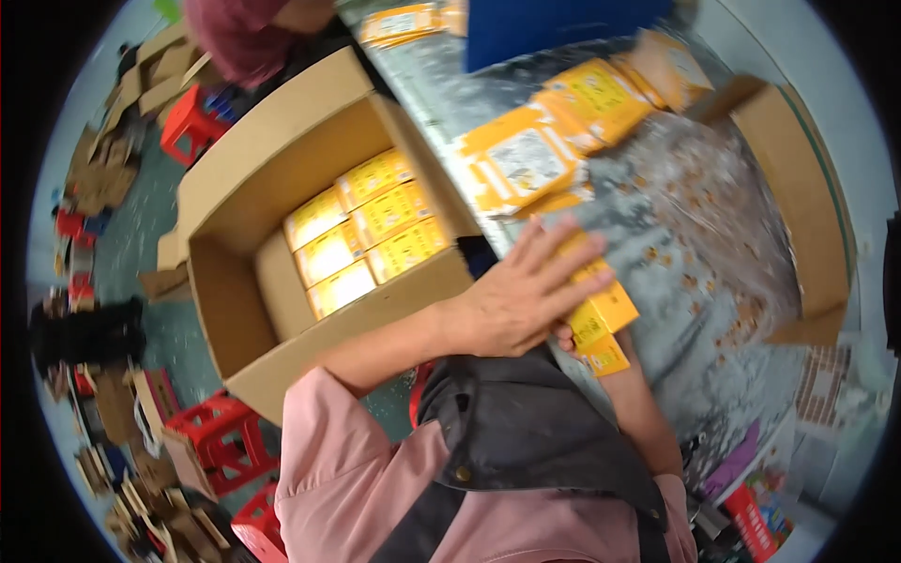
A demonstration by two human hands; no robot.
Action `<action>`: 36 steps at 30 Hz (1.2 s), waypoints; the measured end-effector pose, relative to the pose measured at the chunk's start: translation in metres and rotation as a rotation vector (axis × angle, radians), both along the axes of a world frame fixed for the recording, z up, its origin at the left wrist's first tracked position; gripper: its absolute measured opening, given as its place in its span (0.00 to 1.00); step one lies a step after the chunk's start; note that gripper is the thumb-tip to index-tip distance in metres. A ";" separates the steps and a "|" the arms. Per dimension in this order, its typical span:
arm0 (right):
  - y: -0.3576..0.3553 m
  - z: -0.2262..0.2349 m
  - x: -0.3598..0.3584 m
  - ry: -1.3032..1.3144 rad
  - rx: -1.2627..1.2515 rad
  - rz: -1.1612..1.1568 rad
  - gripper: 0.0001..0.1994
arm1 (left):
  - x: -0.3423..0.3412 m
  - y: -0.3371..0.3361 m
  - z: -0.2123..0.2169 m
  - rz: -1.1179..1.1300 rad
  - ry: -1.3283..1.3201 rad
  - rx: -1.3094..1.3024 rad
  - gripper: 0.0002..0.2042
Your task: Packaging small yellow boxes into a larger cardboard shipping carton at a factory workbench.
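A small yellow carton (608, 310) is held over the table edge in front of my body. My right hand (625, 358) grips it from below, mostly hidden behind it, and a yellow end flap sticks out at its near end. My left hand (526, 291) is laid across the upper part of this carton with its fingers stretched out and spread, a little blurred. Under my left forearm stands a large open cardboard box (282, 281). Several yellow cartons (389, 211) sit in rows against its right side, and bare cardboard shows to their left.
Flat yellow cartons (526, 164) lie stacked on the marbled table (657, 324). Clear plastic (718, 197) with small brown pieces spreads beyond, beside an open cardboard box (798, 197). A blue panel (554, 28) stands at the back. Another person (239, 38) is at far left, near red stools (221, 436).
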State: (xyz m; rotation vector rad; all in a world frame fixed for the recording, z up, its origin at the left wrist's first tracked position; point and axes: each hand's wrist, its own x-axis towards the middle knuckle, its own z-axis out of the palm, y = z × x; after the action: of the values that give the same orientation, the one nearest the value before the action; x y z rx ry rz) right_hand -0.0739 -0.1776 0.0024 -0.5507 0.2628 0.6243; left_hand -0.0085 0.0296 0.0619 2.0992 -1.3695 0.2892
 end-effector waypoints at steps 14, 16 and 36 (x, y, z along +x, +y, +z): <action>0.158 -0.036 0.084 0.177 0.176 0.547 0.38 | 0.024 0.183 -0.015 0.245 0.149 -0.033 0.57; 0.177 -0.041 0.092 0.163 0.143 0.618 0.37 | 0.023 0.197 -0.021 0.319 0.197 0.013 0.58; 0.197 -0.026 0.098 0.012 -0.587 0.596 0.19 | 0.058 0.497 -0.221 1.298 0.575 0.980 0.61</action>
State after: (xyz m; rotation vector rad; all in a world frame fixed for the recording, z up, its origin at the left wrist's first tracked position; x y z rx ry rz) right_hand 0.0242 0.0199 -0.0238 -1.2138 0.2952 1.1377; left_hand 0.0491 0.5267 -0.1586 3.2026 0.4841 -0.5906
